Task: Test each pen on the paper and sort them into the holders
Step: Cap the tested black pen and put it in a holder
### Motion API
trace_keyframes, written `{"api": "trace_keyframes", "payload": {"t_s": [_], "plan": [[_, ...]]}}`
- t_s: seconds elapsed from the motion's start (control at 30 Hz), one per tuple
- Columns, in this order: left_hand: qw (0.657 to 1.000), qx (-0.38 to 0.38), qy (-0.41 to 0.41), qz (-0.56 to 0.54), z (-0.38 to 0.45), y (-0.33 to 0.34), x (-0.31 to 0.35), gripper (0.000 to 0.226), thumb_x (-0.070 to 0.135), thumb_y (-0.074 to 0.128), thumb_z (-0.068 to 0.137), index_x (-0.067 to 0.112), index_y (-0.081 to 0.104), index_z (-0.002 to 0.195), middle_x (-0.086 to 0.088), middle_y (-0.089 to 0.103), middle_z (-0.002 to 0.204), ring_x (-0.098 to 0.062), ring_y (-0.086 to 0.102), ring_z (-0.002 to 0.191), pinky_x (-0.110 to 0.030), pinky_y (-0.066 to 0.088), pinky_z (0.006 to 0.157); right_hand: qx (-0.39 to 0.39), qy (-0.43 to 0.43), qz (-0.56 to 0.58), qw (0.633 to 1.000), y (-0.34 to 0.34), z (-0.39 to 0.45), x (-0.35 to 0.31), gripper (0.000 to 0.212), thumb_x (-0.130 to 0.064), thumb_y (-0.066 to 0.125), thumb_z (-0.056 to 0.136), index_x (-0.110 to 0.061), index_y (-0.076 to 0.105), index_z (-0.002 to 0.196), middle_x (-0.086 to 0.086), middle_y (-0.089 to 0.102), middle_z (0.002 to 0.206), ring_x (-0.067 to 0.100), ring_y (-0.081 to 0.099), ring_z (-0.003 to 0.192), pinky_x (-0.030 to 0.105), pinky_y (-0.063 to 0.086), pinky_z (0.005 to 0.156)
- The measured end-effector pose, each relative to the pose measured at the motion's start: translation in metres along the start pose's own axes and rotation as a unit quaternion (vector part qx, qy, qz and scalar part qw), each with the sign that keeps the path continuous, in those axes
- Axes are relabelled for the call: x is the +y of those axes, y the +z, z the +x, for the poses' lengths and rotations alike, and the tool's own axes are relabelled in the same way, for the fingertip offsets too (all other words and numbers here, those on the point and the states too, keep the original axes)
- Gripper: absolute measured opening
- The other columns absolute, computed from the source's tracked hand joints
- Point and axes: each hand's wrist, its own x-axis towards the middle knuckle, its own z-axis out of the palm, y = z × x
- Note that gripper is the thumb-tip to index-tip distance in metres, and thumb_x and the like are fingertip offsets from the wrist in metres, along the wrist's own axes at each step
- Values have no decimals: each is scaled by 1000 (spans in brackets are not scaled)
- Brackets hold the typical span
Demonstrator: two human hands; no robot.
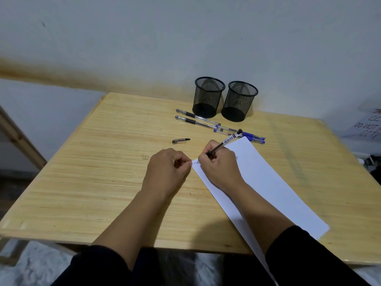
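Two black mesh holders [208, 97] [239, 101] stand far on the table [82, 162], with spare pens [218, 126] and a loose cap [181, 140] lying before them. The right hand [218, 164] pinches a black pen [223, 143], tip down on the paper's [268, 178] near-left corner, barrel slanting up to the far right. The left hand [168, 168], fingers curled, pins the paper's edge.

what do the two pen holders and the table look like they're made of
Left holder and right holder: likely black metal mesh, matte, since the wall shows through the weave. Table: pale wood or wood laminate, smooth, with visible straight grain.
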Motion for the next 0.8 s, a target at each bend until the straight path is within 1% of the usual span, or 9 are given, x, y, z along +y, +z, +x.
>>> {"api": "trace_keyframes", "payload": {"t_s": [0.03,0.1,0.2,0.27,0.37,0.53,0.7,0.8], "plan": [[1000,0,2,0,0,0,0,11,26,63,80,26,74,83,5,66,79,-11,56,76,-16,37,62,0,-2,-3,1000,0,0,0,7,-12,54,85,-8,57,80,12,59,65,11,47,55,14,37,47],[1000,-1,15,2,-1,1,0,14,26,62,82,27,73,89,5,67,84,-11,56,79,-21,40,67,0,-8,-1,1000,1,0,0,7,-12,54,85,-8,57,80,10,58,64,10,47,54,11,37,45],[999,-12,36,11,-1,3,-1,20,27,58,85,31,71,100,7,67,90,-8,53,85,-20,35,72,8,-9,1,1000,0,0,0,6,-11,54,85,-9,56,79,7,56,61,9,46,52,11,36,45],[999,-15,36,13,-1,4,-2,20,27,58,86,31,71,101,6,67,92,-10,53,88,-20,34,73,7,-11,-5,1000,1,0,0,6,-12,55,85,-8,57,80,9,57,62,9,46,52,12,36,45],[999,-15,33,11,-1,3,-2,20,27,58,86,30,71,101,6,67,92,-11,54,90,-20,35,74,11,-11,-9,1000,1,1,0,6,-13,54,85,-9,56,81,10,57,63,9,46,52,9,35,43],[999,-16,32,8,-1,3,-2,20,27,58,86,30,71,100,7,67,91,-8,52,88,-20,35,74,20,-16,-3,1000,1,-1,-1,7,-12,54,86,-11,54,79,1,51,56,9,44,50,7,36,44],[999,-14,31,6,-1,3,-2,19,27,58,86,29,72,100,6,67,90,-10,54,89,-19,35,75,25,-22,-1,999,0,-1,-2,8,-11,54,86,-10,53,79,0,49,55,9,44,50,6,36,45],[999,-14,32,3,-1,3,-2,19,26,58,86,29,72,99,6,67,91,-8,53,85,-20,36,74,27,-25,-3,999,1,-1,-1,8,-11,54,86,-10,52,78,1,49,55,9,43,49,8,35,44]]}}
